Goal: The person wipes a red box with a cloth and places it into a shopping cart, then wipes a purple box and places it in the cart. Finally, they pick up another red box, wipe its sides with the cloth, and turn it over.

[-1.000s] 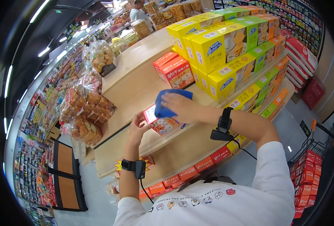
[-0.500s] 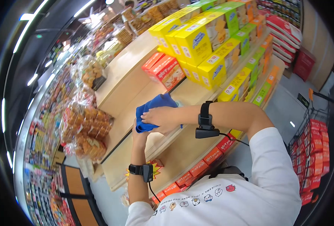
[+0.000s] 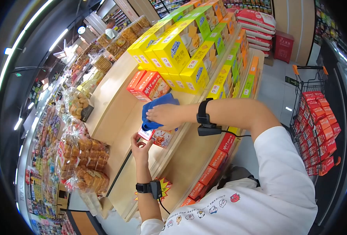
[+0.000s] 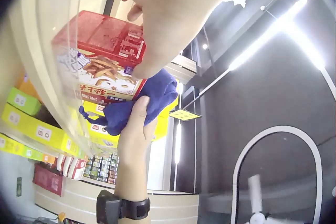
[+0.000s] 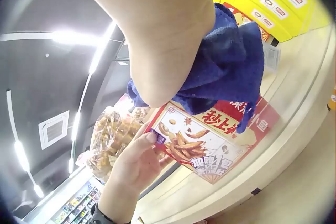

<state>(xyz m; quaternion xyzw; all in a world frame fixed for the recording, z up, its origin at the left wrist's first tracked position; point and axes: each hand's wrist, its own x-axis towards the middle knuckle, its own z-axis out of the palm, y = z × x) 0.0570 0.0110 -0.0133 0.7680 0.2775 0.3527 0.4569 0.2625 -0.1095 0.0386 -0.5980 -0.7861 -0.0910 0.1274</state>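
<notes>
A red snack box with a white picture panel stands on the wooden shelf, facing the person. My left hand grips its left end; in the right wrist view, the thumb of that left hand lies on the picture side. A crumpled blue cloth drapes over the box's upper part. My right hand holds the cloth against the box from above. In the left wrist view, the right thumb lies along the cloth, beside the box's red face.
More red boxes stand behind, beside stacked yellow boxes. Bagged bread sits to the left. A row of red boxes lines the lower shelf. A cart loaded with red boxes stands at the right.
The cloth first lay over the box's top, then slid left across its end and the left hand. Now it is back off the left hand, whose fingers show again. The head view has turned right.
</notes>
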